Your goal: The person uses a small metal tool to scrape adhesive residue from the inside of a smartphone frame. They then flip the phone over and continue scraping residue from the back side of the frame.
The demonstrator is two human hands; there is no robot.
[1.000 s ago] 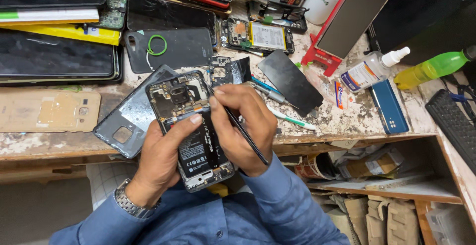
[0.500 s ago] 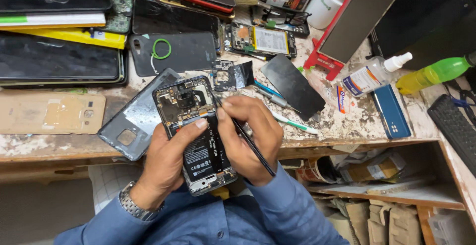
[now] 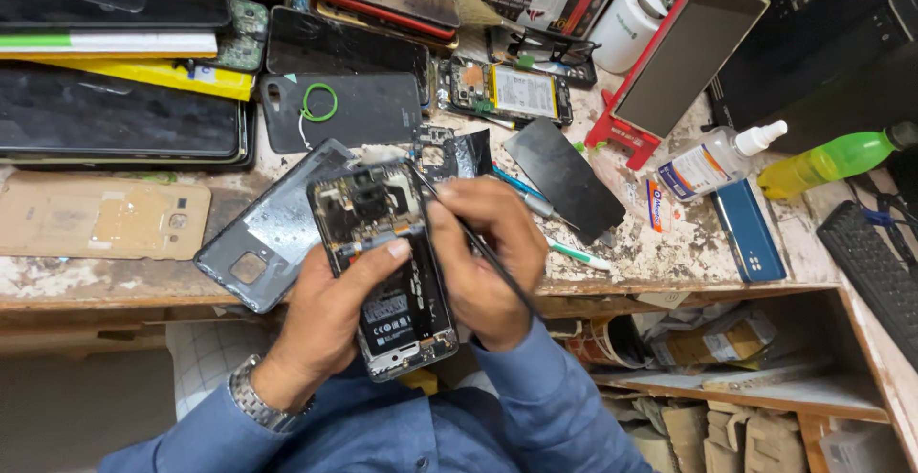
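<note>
The opened phone [image 3: 387, 267] sits at the middle of our view, tilted with its top toward 11 o'clock and its lower end hanging past the desk [image 3: 115, 286] edge. Our left hand [image 3: 330, 315] cradles it from 7 o'clock, thumb pressed across the board below the camera block, the other fingers curled under the frame. Our right hand [image 3: 483, 263] comes in from 4 o'clock, fingers pinched together on a thin black tool [image 3: 492, 263] whose tip rests near the phone's upper right edge.

We judge the step to be picking at something small on the board; whether a screw or a connector we cannot tell, the tip being hidden by fingers. The next move would call for a steady left grip and light, exact pressure at the tip.

Counted around us: one grey back cover [image 3: 273, 229] just beside the phone at 9 o'clock, one tan cover [image 3: 100, 217] farther left, one black cover [image 3: 359, 110] with a green ring [image 3: 318, 103] at 12 o'clock, one second open phone [image 3: 507, 90] at 1 o'clock, one dark panel [image 3: 564, 178] at 2 o'clock, one clear bottle [image 3: 717, 159], one green bottle [image 3: 832, 159] and one blue phone [image 3: 749, 232] at 3 o'clock
</note>
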